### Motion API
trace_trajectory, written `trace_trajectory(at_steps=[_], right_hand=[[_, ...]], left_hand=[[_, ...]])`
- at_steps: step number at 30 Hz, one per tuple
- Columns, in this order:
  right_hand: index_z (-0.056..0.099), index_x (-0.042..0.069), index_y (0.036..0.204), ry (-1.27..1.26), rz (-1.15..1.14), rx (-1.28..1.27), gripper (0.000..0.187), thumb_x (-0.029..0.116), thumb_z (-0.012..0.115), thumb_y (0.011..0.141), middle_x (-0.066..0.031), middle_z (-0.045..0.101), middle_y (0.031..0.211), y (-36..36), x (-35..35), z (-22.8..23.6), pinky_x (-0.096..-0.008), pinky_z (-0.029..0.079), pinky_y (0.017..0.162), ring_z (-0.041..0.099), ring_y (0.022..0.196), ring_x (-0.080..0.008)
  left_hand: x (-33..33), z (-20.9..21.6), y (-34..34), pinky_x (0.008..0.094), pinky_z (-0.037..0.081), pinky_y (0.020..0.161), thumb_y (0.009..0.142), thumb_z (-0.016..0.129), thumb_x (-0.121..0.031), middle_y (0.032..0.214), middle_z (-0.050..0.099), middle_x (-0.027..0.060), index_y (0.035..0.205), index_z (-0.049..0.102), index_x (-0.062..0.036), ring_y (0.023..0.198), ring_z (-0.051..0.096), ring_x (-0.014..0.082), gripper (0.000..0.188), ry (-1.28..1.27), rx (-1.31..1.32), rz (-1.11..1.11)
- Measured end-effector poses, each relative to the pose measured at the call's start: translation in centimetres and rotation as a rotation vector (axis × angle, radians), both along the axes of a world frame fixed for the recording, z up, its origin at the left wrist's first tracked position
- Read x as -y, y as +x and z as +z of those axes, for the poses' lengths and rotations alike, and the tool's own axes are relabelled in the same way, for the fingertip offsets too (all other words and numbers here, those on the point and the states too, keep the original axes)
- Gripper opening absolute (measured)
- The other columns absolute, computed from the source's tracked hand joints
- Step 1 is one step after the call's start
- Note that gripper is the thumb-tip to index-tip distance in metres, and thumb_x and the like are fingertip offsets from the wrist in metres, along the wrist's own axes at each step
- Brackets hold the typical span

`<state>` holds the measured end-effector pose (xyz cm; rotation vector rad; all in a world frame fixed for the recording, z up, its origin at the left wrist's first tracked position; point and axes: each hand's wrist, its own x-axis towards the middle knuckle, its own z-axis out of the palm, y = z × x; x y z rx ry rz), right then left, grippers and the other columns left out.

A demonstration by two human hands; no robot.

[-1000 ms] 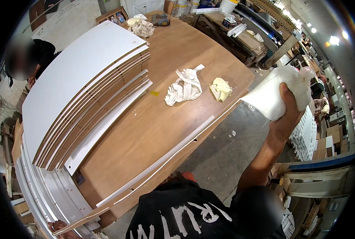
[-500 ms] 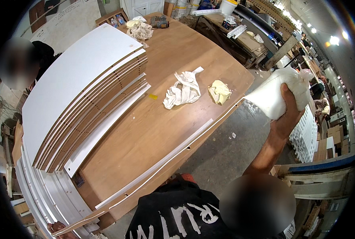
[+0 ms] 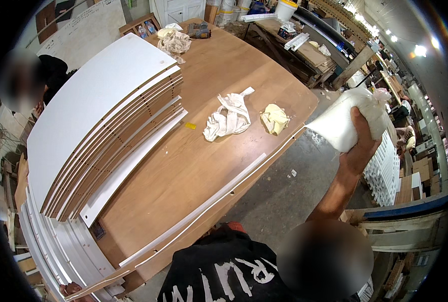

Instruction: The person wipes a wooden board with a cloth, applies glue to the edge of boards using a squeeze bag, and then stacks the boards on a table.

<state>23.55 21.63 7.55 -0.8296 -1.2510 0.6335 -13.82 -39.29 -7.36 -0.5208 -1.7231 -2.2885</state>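
Note:
My right hand (image 3: pixel 362 133) is wrapped round a bulging bag of white paste (image 3: pixel 342 118), its narrow tip pointing left at the far end of a long brown board (image 3: pixel 194 225). The board stands along the near side of the table, with a few holes in it. A thin white bead of paste (image 3: pixel 204 215) runs along its edge. Down at the lower left, my left hand (image 3: pixel 72 290) grips the board's near end; part of that hand is cut off by the dark rim.
On the brown table (image 3: pixel 224 55) lie a stack of curved white panels (image 3: pixel 103 95), a white cloth (image 3: pixel 229 118), a crumpled yellow cloth (image 3: pixel 274 119) and a power tool (image 3: pixel 199 30). A person in black (image 3: pixel 55 73) is at the far left. White slats (image 3: pixel 382 171) stand at right.
The view has shifted slightly. The bag and my right hand have moved a little left and down with its tip still at the board's far end. My left hand keeps its grip.

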Motion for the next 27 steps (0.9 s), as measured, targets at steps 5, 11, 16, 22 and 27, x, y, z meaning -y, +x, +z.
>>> trace_trajectory(at_steps=[5, 11, 16, 22, 27], right_hand=[[0.059, -0.002, 0.109, -0.057, 0.011, -0.049, 0.039, 0.015, 0.067, 0.075, -0.0084, 0.062, 0.095, 0.3, -0.4, 0.2, -0.0297, 0.05, 0.076, 0.062, 0.084, -0.0192], [0.048, 0.002, 0.123, -0.304, 0.415, -0.424, 0.051, 0.03, 0.064, 0.083, -0.0114, 0.061, 0.099, 4.1, -7.0, -4.4, -0.0319, 0.052, 0.069, 0.063, 0.084, -0.023], [0.056, 0.008, 0.11, -0.726, 0.438, -0.878, 0.033, 0.034, 0.049, 0.091, -0.006, 0.061, 0.095, 3.4, -9.0, -22.1, -0.0342, 0.054, 0.064, 0.062, 0.081, -0.0211], [0.056, 0.007, 0.117, -1.058, 0.681, -0.913, 0.042, 0.039, 0.048, 0.09, -0.0127, 0.061, 0.107, -1.9, -13.2, -32.9, -0.0419, 0.055, 0.075, 0.061, 0.09, -0.0282], [0.051, 0.005, 0.119, -0.861, 0.63, -0.388, 0.047, 0.041, 0.048, 0.089, -0.0118, 0.055, 0.109, 2.1, -17.8, -40.4, -0.0424, 0.052, 0.074, 0.055, 0.091, -0.0301]], left_hand=[[-0.5, 0.3, 0.0, 0.0454, 0.048, 0.079, 0.086, 0.048, -0.058, 0.104, 0.057, 0.0161, 0.11, 0.055, 0.0002, 0.084, 0.057, 0.0309, 0.063, 0.037, 0.001, -0.023], [-0.6, 1.3, 0.7, 0.0453, 0.048, 0.079, 0.086, 0.047, -0.06, 0.104, 0.058, 0.016, 0.11, 0.055, 0.0, 0.084, 0.057, 0.0309, 0.065, 0.182, 0.032, -0.127], [-3.4, 3.5, 2.5, 0.0418, 0.046, 0.08, 0.083, 0.04, -0.07, 0.096, 0.058, 0.0145, 0.114, 0.05, 0.0009, 0.084, 0.056, 0.0296, 0.078, 0.284, 0.2, 0.368], [-4.5, 4.8, 3.0, 0.0276, 0.043, 0.057, 0.088, 0.054, -0.05, 0.066, 0.05, 0.0033, 0.093, 0.057, -0.0001, 0.06, 0.047, 0.0135, 0.05, 0.248, 0.247, 0.381], [-4.7, 3.6, 0.8, 0.0212, 0.033, 0.04, 0.094, 0.041, -0.05, 0.053, 0.043, -0.001, 0.082, 0.057, -0.0021, 0.044, 0.036, 0.0055, 0.052, 0.213, 0.248, 0.049]])
